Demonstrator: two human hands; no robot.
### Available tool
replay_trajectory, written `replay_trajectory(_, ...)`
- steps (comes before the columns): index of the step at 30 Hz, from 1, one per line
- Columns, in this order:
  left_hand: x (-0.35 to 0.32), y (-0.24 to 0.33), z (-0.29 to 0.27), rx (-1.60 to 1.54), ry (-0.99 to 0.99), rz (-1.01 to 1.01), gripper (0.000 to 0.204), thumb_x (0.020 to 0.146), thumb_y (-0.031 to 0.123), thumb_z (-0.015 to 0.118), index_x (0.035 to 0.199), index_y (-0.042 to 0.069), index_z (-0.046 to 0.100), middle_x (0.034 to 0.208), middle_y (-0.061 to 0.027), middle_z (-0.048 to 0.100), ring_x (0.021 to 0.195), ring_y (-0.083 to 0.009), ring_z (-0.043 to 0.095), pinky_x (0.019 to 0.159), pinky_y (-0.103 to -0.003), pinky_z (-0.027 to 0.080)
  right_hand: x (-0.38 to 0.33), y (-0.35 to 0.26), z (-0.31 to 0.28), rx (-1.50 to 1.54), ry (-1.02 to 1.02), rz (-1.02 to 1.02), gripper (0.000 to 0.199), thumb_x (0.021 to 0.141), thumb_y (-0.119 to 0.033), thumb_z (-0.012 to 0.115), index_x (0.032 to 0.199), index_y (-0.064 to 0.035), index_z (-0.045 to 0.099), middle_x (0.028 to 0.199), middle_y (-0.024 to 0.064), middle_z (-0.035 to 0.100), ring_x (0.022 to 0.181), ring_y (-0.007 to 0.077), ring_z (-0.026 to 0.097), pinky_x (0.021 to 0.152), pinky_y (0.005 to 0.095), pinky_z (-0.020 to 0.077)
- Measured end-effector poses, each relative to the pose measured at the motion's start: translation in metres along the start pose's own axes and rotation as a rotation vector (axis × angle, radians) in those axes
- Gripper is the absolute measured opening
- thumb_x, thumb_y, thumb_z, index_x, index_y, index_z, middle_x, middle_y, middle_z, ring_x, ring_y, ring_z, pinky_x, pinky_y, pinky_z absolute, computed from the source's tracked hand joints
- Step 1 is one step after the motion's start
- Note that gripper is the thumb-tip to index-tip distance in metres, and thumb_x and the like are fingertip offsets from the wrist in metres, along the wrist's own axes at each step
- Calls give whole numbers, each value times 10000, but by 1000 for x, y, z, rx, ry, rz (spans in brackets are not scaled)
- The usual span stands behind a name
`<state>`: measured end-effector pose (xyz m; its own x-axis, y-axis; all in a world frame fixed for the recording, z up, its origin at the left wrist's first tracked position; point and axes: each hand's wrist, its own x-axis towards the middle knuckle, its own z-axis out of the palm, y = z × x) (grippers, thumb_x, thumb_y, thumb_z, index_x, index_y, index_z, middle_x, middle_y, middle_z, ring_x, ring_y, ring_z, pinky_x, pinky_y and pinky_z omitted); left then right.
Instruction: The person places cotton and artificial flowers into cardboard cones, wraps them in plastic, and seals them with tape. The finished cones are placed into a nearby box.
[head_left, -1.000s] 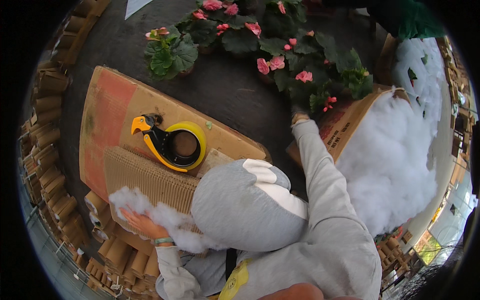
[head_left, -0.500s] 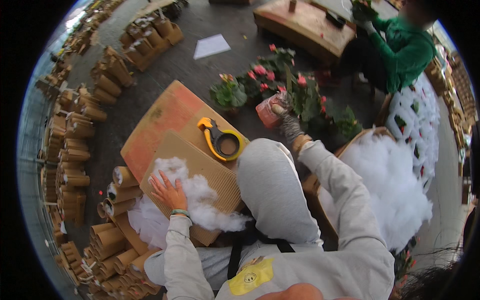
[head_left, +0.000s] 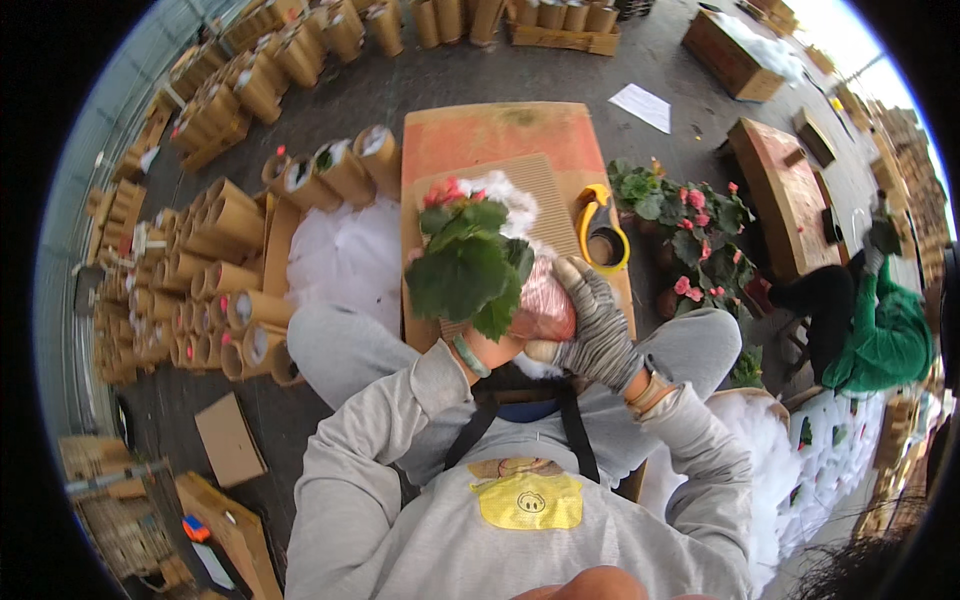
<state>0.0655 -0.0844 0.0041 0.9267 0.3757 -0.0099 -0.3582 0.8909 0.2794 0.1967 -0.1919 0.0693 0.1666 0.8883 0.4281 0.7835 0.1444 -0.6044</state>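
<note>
A potted begonia (head_left: 462,270) with broad green leaves and pink-red flowers is tilted to the left over my lap. Its reddish pot (head_left: 545,305) looks wrapped in clear film. My right hand (head_left: 597,325), in a grey striped glove, grips the pot from the right. Bare, my left hand (head_left: 497,350) cups the pot's lower left side; leaves hide most of its fingers. Under the plant lies a ribbed cardboard sheet (head_left: 553,215) with white fluffy wadding (head_left: 515,205) on it. A yellow and black tape dispenser (head_left: 605,235) sits right of the sheet.
The sheet rests on a cardboard-topped stand (head_left: 500,125). More potted begonias (head_left: 695,235) stand on the floor at right. Cardboard tubes (head_left: 225,225) crowd the left, by a box of white netting (head_left: 345,255). White wadding (head_left: 745,450) fills a container at lower right. A co-worker in green (head_left: 885,340) sits at right.
My right hand has brought the potted begonia from the right to above the sheet. My left hand has left the wadding and met the pot. The view has turned left.
</note>
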Motion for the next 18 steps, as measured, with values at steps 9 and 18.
replay_trajectory(9, -20, 59, -12, -175, -308, 173, 581, 951, 479, 333, 1368, 76, 372, 1403, -116, 397, 1251, -282, 419, 1057, -457, 319, 34, 47, -17, 33, -128, -236, 869, 564, -258, 795, 1311, -38, 408, 1255, 175, 481, 1159, 375, 465, 1000, 441, 364)
replay_trajectory(18, -111, -30, 30, 556, 741, 35, 363, 911, 221, 470, 1241, 72, 493, 1157, -46, 526, 1108, -139, 472, 953, -304, 365, 45, 118, 13, -303, -322, -258, 732, 585, -191, 737, 1261, -84, 477, 1214, 159, 495, 1117, 365, 476, 977, 456, 377)
